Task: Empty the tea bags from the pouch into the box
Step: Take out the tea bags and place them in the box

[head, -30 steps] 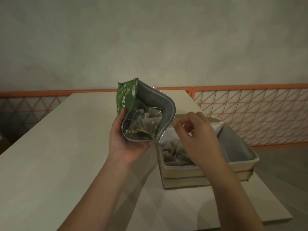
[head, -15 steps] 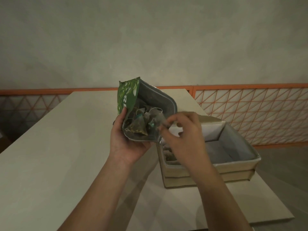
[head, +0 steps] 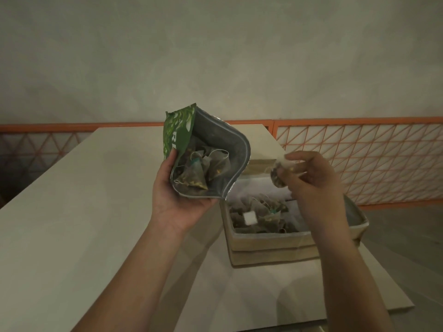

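My left hand [head: 178,196] grips a green pouch [head: 178,137] from below, its silver-lined mouth tilted open toward me. Several pyramid tea bags [head: 203,171] lie inside it. My right hand [head: 314,178] pinches one blurred tea bag [head: 279,172] in the air, to the right of the pouch and above the far part of the box. The beige cardboard box [head: 275,248] stands open on the table, below my right hand. Several tea bags [head: 259,212] lie in its left part; my right forearm hides part of its interior.
A long pale table [head: 72,224] carries the box near its right edge [head: 383,279]. An orange lattice railing [head: 359,159] runs behind and to the right. A plain wall rises beyond.
My right hand reached from over the box into the pouch mouth, took hold of a tea bag, and has drawn it out to the right above the box. The pouch stayed in place.
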### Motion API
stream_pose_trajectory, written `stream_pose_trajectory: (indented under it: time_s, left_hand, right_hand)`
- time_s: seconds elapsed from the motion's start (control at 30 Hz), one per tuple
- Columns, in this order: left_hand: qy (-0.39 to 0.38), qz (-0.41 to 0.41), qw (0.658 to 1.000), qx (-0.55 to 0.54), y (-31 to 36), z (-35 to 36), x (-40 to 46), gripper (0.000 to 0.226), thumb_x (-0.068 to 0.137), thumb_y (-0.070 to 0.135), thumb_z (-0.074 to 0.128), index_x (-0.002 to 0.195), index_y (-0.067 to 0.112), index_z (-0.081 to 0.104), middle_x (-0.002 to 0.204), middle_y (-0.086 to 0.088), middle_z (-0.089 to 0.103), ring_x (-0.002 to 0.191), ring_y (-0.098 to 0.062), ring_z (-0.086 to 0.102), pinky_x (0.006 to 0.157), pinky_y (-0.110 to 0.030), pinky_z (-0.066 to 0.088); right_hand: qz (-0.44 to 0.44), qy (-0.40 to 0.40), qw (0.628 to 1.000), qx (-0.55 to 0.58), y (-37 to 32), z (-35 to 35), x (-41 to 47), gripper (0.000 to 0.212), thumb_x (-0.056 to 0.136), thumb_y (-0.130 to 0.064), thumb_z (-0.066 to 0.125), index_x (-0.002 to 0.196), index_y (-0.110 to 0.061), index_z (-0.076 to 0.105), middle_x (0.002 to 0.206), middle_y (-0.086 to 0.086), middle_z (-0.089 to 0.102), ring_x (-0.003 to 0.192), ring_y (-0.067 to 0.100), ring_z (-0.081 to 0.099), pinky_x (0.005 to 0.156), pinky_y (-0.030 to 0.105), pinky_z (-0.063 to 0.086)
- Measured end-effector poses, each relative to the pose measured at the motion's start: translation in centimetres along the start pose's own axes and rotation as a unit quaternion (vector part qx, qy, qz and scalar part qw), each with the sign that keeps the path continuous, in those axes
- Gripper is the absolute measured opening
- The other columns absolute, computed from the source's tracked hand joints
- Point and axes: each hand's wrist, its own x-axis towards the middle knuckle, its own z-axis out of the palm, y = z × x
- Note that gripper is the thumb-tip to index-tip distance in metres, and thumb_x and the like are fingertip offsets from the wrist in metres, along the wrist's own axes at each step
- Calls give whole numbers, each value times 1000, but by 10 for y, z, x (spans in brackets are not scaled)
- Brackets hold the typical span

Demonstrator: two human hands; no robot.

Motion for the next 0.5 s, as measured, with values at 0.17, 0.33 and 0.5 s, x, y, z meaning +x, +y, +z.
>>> stream_pose_trajectory:
  time_s: [0.17, 0.33, 0.5]
  left_hand:
    - [7, 0, 1000, 5, -1, 2, 0, 58, 96, 58, 49, 138, 20, 61, 147, -12, 55, 132, -31, 53, 90, -43, 58]
    - [6, -2, 1000, -2, 0, 2, 0, 59, 96, 57, 50, 142, 21, 58, 147, -12, 55, 135, -32, 52, 88, -44, 58]
    - [11, 2, 1000, 1, 1, 1, -1, 58, 95, 57, 50, 138, 20, 62, 147, -12, 56, 124, -34, 60, 85, -43, 59]
  right_hand:
    - [48, -71, 995, -43, 13, 6, 8, 10, 89, -18, 68, 98, -17, 65, 88, 8, 68, 67, 16, 67, 63, 29, 58]
    - [64, -114, 985, -109, 24, 17, 10, 20, 93, -33, 62, 105, -18, 65, 95, -4, 68, 85, 12, 65, 68, 23, 54]
    - [-39, -32, 983, -176, 19, 26, 2, 14, 91, -28, 63, 105, -25, 64, 106, -8, 60, 95, 9, 57, 73, 18, 46]
